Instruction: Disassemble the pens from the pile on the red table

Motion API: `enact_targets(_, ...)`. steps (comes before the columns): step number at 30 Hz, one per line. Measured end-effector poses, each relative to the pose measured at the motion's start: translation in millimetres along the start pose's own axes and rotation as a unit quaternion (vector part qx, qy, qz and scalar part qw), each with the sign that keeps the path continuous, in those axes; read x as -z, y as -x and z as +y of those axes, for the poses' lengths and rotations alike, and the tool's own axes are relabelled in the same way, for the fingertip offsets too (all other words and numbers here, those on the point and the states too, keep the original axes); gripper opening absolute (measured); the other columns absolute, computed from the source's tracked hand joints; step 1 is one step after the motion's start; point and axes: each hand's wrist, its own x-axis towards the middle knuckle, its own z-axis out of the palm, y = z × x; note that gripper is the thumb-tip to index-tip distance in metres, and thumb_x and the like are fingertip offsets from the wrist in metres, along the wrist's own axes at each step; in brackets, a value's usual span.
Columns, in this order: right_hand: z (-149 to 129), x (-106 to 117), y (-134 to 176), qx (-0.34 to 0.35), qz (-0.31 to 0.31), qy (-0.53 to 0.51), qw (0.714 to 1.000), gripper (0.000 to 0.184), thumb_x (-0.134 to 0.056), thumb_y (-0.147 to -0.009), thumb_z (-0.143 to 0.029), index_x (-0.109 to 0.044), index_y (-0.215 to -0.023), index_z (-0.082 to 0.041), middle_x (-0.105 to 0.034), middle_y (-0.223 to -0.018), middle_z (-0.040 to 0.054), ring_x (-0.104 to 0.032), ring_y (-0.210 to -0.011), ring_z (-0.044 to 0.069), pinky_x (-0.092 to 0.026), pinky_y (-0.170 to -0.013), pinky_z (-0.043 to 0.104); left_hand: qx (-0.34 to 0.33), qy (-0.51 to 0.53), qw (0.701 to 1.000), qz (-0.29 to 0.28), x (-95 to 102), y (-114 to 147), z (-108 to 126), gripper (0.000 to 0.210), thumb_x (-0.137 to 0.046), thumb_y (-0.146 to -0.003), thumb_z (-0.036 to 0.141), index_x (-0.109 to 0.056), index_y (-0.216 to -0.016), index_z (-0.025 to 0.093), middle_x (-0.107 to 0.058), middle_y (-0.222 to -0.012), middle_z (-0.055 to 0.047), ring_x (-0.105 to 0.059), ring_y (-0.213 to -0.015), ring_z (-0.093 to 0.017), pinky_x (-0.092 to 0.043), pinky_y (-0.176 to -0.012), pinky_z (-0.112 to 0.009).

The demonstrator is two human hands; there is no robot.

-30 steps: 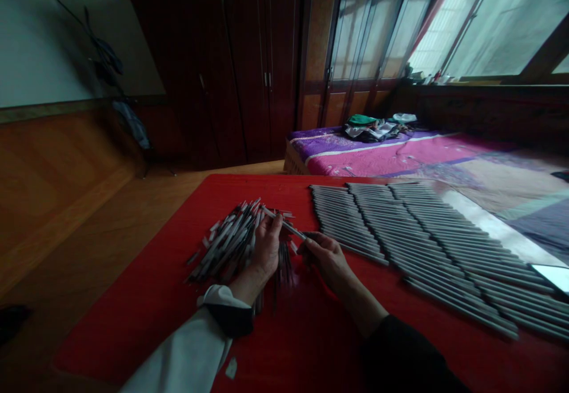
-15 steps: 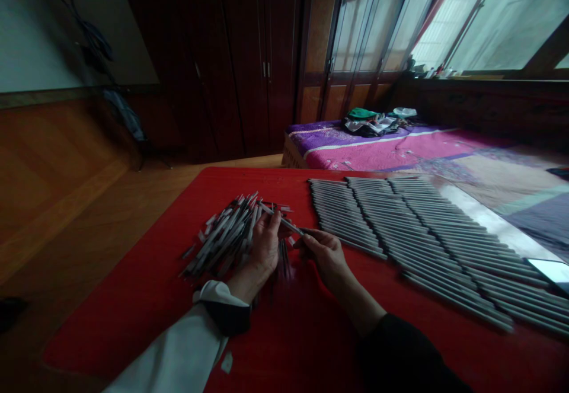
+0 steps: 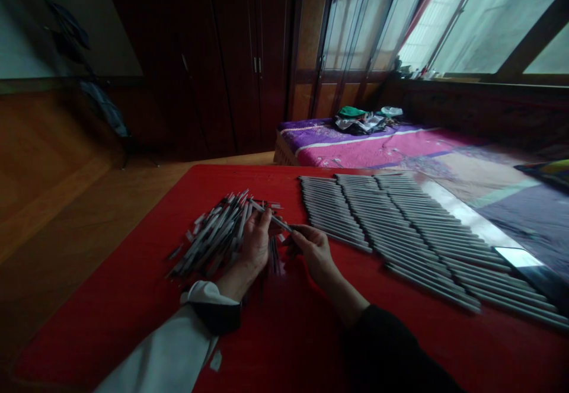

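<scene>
Between my two hands runs a thin grey pen-like stick [image 3: 281,223], tilted down to the right. My left hand [image 3: 256,243] pinches its upper part with thumb and fingers. The fingertips of my right hand [image 3: 315,253] are closed on its lower end. Under and beside my left hand lies a loose pile of thin grey and dark sticks [image 3: 216,236], with pale tabs among them. On the right, similar grey sticks [image 3: 395,236] lie side by side in 3 overlapping rows. The finer details of the held stick are too small to make out.
Everything lies on a red table [image 3: 133,298]. A small pale scrap [image 3: 216,360] is near my left sleeve. A phone-like dark slab [image 3: 533,268] with a bright surface lies at the right edge. Beyond are a bed [image 3: 377,150] with folded clothes and dark wardrobes [image 3: 235,73].
The view has turned slightly right, so the whole scene sits further left. Both hands keep the same hold on the stick, with little visible movement.
</scene>
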Motion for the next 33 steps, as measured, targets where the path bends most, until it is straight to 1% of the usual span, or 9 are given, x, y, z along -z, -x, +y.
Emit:
enact_targets(4,-12.4,4.7,-7.1,0.070,-0.010,0.232,0.970,0.024,-0.050,-0.079,-0.033,-0.063,-0.086,-0.014,-0.061,-0.059,0.0015,-0.053,-0.045,0.012,-0.041,-0.044,0.023,-0.008,-0.013,1.000,-0.027,0.6,0.9,2.4,0.030,-0.067,-0.067,0.039,-0.057,-0.081,0.014,-0.064,-0.071,-0.001,-0.061,-0.061,-0.012,-0.051,-0.053,-0.022)
enact_targets(9,-43.2,25.3,1.9,0.176,0.037,0.563,0.806,0.019,-0.050,-0.081,-0.025,-0.068,-0.086,-0.021,-0.065,-0.077,0.0039,-0.058,-0.069,0.017,-0.042,-0.062,0.027,-0.020,-0.141,0.983,-0.113,3.8,1.3,1.9,0.034,-0.063,-0.071,0.041,-0.060,-0.094,0.015,-0.063,-0.085,-0.006,-0.062,-0.072,-0.015,-0.051,-0.054,-0.022)
enact_targets(12,-52.8,60.6,19.2,0.230,0.064,0.629,0.740,0.022,-0.049,-0.084,-0.029,-0.069,-0.087,-0.022,-0.064,-0.093,0.0067,-0.055,-0.088,0.020,-0.043,-0.075,0.031,-0.099,-0.163,0.973,-0.130,7.5,-5.3,-3.5,0.042,-0.064,-0.071,0.029,-0.052,-0.110,0.020,-0.058,-0.102,-0.007,-0.059,-0.090,-0.016,-0.051,-0.070,-0.025)
enact_targets(17,-42.3,123.8,47.2,0.228,0.101,0.722,0.646,0.022,-0.049,-0.083,-0.029,-0.071,-0.087,-0.024,-0.061,-0.103,0.0089,-0.047,-0.101,0.026,-0.045,-0.079,0.038,-0.223,-0.157,0.962,-0.005,10.7,-13.2,-4.5,0.036,-0.053,-0.076,0.020,-0.044,-0.110,0.023,-0.055,-0.103,-0.006,-0.057,-0.090,-0.016,-0.047,-0.083,-0.032)
enact_targets(23,-27.3,133.7,54.9,0.206,0.123,0.778,0.581,0.024,-0.048,-0.083,-0.025,-0.069,-0.093,-0.021,-0.060,-0.104,0.0101,-0.046,-0.101,0.027,-0.045,-0.081,0.039,-0.296,-0.202,0.934,-0.007,7.4,-11.2,24.0,0.034,-0.045,-0.078,0.017,-0.042,-0.112,0.019,-0.057,-0.098,-0.007,-0.058,-0.087,-0.017,-0.048,-0.078,-0.032)
enact_targets(26,-30.6,125.3,53.0,0.199,0.155,0.789,0.560,0.023,-0.051,-0.080,-0.024,-0.068,-0.092,-0.017,-0.059,-0.105,0.0129,-0.046,-0.100,0.029,-0.044,-0.082,0.041,-0.300,-0.294,0.908,-0.015,14.5,-18.2,43.9,0.034,-0.046,-0.078,0.017,-0.044,-0.111,0.018,-0.060,-0.090,-0.006,-0.059,-0.084,-0.018,-0.047,-0.076,-0.031)
enact_targets(28,-32.6,112.5,50.1,0.203,0.168,0.781,0.566,0.023,-0.051,-0.079,-0.023,-0.067,-0.094,-0.016,-0.058,-0.106,0.0140,-0.045,-0.100,0.029,-0.044,-0.080,0.041,-0.290,-0.365,0.884,-0.022,23.5,-24.7,54.6,0.032,-0.047,-0.076,0.017,-0.046,-0.108,0.018,-0.062,-0.087,-0.006,-0.060,-0.082,-0.018,-0.046,-0.077,-0.031)
enact_targets(30,-31.1,89.8,44.6,0.207,0.158,0.756,0.600,0.022,-0.050,-0.080,-0.024,-0.067,-0.093,-0.018,-0.059,-0.103,0.0122,-0.047,-0.098,0.028,-0.044,-0.078,0.040,-0.282,-0.414,0.866,-0.015,34.5,-29.8,61.1,0.029,-0.047,-0.076,0.016,-0.049,-0.105,0.019,-0.064,-0.086,-0.005,-0.061,-0.081,-0.019,-0.046,-0.078,-0.031)
enact_targets(33,-20.4,39.6,32.1,0.221,0.085,0.687,0.687,0.020,-0.049,-0.082,-0.028,-0.067,-0.086,-0.020,-0.062,-0.095,0.0082,-0.050,-0.094,0.023,-0.044,-0.078,0.036,-0.272,-0.448,0.851,0.042,51.5,-31.5,62.4,0.025,-0.047,-0.076,0.017,-0.052,-0.100,0.019,-0.066,-0.087,-0.006,-0.062,-0.081,-0.019,-0.045,-0.077,-0.031)
